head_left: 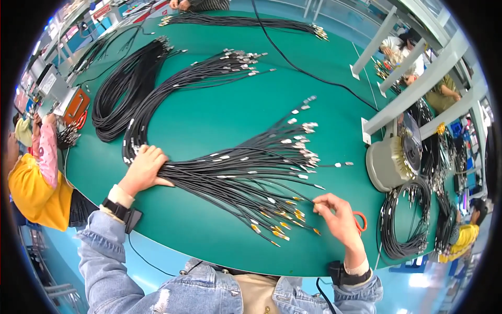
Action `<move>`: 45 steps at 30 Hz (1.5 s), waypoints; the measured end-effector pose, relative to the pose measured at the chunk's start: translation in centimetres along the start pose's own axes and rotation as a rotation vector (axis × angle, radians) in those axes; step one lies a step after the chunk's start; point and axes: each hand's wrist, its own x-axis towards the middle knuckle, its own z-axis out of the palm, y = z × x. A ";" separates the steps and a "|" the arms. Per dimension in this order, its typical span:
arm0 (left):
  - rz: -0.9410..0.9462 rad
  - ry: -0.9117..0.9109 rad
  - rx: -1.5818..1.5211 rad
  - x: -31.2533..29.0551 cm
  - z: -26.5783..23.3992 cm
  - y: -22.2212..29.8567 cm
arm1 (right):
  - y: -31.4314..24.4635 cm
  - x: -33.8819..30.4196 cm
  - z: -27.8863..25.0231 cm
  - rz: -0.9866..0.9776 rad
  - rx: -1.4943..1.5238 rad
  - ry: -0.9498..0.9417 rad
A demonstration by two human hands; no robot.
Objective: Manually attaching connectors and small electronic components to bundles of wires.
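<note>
A thick bundle of black cables [209, 175] lies across the green table, its ends fanned out to the right with white and yellow tags and metal connectors. My left hand [143, 168] is closed around the bundle at its gathered left part. My right hand [337, 219] pinches the end of one thin black cable from the fan, and its tip is hidden between thumb and fingers. The bundle bends back behind my left hand toward a tagged upper end [238, 62]. Beside my right hand, the red handle of what look like scissors [361, 222] shows.
Another looped cable bundle [123, 94] lies at the left, and a long one [240, 21] at the far edge. A grey round machine [387, 162] and metal frame legs [418, 86] stand at the right, near a coiled bundle [384, 225]. Co-workers sit left and right.
</note>
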 end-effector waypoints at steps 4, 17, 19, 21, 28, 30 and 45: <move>0.032 0.090 -0.006 -2.3 0.4 -0.9 | -1.2 1.2 0.5 -0.134 0.000 -0.089; 0.308 0.296 -0.540 11.1 -5.0 19.6 | 0.7 -1.4 -0.7 0.018 0.544 -0.225; 0.352 0.306 -0.596 12.8 -3.2 22.4 | 0.6 -1.3 -0.4 0.006 0.557 -0.237; 0.285 0.146 -0.788 13.6 -1.3 24.0 | 0.7 -1.3 -0.3 0.004 0.563 -0.233; 0.083 0.145 -1.134 13.7 1.3 26.4 | 2.1 -1.9 -3.0 0.065 0.474 0.019; 0.046 0.121 -1.182 13.4 1.0 26.5 | 2.7 -2.2 -6.0 0.046 0.463 0.214; -0.122 0.072 -1.252 13.4 1.6 26.6 | 8.1 -0.5 -22.8 0.179 0.340 0.876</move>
